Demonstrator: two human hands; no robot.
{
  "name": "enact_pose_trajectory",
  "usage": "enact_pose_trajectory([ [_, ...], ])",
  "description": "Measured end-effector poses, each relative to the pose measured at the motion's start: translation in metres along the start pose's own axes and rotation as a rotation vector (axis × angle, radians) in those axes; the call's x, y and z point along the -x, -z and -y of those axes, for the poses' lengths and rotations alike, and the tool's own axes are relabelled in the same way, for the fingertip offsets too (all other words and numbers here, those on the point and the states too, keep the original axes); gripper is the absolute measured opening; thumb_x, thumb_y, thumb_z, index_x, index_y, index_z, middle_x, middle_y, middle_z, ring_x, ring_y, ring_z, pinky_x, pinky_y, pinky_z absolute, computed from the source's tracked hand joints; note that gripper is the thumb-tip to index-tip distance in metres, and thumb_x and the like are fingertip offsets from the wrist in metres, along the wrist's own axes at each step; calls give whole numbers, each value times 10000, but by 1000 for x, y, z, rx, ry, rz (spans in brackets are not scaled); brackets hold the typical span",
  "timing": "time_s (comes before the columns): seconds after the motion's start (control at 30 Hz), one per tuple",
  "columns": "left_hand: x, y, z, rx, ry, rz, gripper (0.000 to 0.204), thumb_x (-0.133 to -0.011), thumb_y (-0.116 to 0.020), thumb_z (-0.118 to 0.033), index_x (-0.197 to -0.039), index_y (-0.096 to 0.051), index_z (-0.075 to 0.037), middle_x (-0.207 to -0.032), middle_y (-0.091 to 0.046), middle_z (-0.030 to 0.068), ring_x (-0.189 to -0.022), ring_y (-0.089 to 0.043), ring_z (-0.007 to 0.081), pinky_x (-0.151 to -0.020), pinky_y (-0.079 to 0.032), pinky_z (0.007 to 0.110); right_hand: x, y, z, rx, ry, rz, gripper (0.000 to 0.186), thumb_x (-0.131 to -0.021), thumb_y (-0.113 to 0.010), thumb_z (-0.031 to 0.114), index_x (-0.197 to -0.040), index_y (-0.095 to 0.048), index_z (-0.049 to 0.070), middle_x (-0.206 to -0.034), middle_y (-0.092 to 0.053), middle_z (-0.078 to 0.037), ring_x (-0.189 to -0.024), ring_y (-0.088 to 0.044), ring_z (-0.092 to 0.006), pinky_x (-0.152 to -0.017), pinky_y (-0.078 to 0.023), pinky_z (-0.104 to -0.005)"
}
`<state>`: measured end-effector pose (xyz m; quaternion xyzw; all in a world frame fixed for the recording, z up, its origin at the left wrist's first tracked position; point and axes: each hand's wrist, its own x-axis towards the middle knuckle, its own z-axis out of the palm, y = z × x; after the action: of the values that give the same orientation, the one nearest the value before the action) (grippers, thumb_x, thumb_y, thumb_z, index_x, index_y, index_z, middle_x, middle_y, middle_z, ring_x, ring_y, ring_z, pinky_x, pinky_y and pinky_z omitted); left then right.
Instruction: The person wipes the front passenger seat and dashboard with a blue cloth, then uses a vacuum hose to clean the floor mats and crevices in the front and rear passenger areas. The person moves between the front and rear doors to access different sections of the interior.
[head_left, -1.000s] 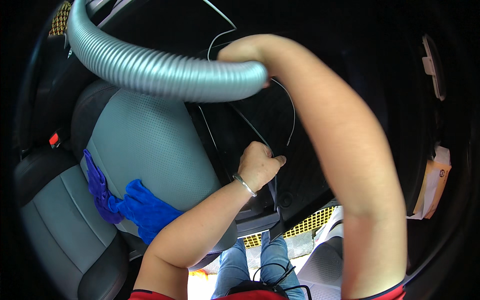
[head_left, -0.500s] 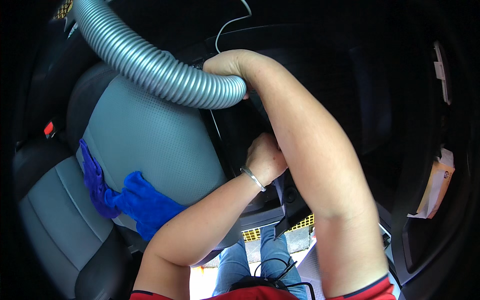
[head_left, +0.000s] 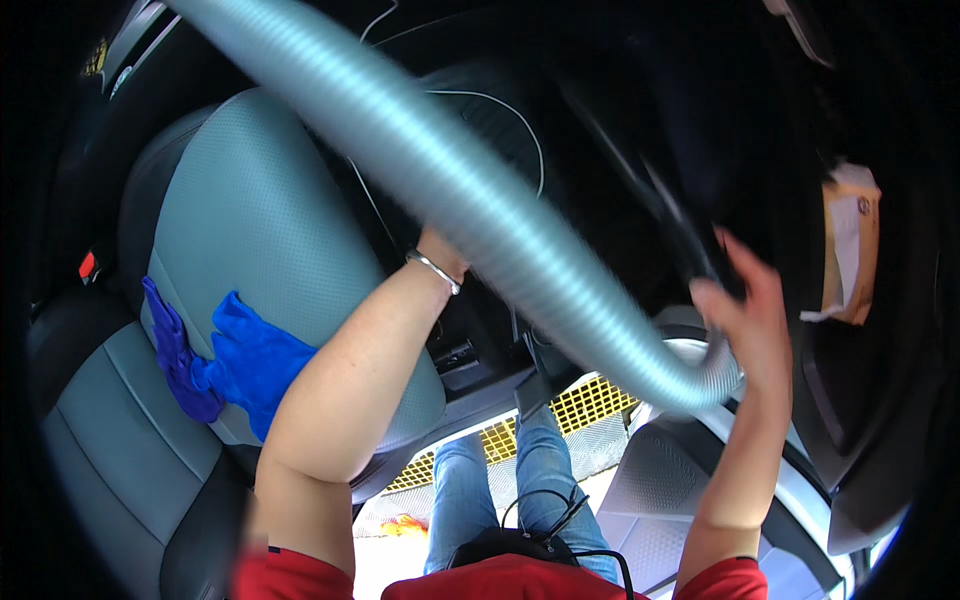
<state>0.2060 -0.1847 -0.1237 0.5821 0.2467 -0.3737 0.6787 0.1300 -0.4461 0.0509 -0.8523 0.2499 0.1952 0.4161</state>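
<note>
While seemingly aiming vacuum wand (head_left: 684,222) right of seat (head_left: 270,220) in half-curled right hand (head_left: 752,318), mind hose (head_left: 470,205); cannot tell left hand's (head_left: 444,249) grip

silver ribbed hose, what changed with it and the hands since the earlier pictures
The right hand has swung the silver ribbed hose rightward, nearer the body; it now stretches diagonally across, hiding most of the left hand. The blue fabric gloves still lie on the grey perforated seat.
</note>
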Motion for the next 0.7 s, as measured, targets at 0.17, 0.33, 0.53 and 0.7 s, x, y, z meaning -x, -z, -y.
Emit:
enact_pose_trajectory([
  [0.17,1,1,-5,-85,63,-161,215,-882,-709,-67,-818,-640,127,-684,-662,187,-529,-684,242,-475,-605,281,171,48,-117,-59,-352,54,748,-676,-794,-16,-1383,-552,-39,-1174,-682,-127,-1056,-638,-206,-1017,-459,-338],
  [0.33,15,7,-14,21,5,-126,165,-852,-554,9,-905,-622,149,-771,-688,263,-633,-725,329,-527,-626,281,273,-3,-205,67,-556,360,640,-702,-823,40,-1299,-611,-50,-1058,-719,-142,-970,-679,-195,-931,-511,-310],
  [0.53,24,8,-16,24,-92,-129,179,-905,-497,85,-1010,-582,203,-861,-677,317,-715,-735,359,-573,-648,273,207,-149,-242,-23,11,73,658,-749,-809,134,-1348,-569,6,-1005,-716,-209,-872,-731,-303,-783,-570,-354],
  [0.7,28,3,-12,-143,-188,-147,180,-909,-490,94,-966,-638,180,-870,-688,276,-748,-740,337,-612,-651,272,85,-237,-208,168,434,102,627,-824,-742,160,-1404,-525,62,-948,-651,-196,-818,-669,-370,-673,-539,-418],
])
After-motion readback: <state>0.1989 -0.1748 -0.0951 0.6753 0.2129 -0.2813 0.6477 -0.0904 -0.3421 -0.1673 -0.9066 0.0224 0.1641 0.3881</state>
